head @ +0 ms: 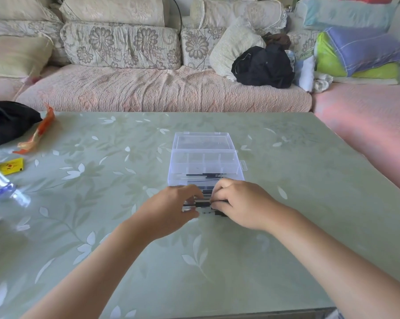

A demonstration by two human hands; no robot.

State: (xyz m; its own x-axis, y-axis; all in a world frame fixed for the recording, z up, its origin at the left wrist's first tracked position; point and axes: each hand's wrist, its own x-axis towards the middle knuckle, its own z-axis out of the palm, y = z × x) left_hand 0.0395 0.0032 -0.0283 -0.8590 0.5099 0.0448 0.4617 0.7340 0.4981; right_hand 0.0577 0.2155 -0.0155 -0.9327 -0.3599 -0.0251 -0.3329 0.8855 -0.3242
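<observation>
My left hand (169, 210) and right hand (240, 203) both curl round one bundle of thin black sticks (202, 204) — fingers pinching it — just before the open clear box (206, 157).

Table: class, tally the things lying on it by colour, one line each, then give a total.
Clear: 2, compartment box and bottle
Black: 1, bag
Orange: 1, wrapper
Yellow: 1, packet
Total: 5; black pieces held by left hand and right hand too blurred to count
</observation>
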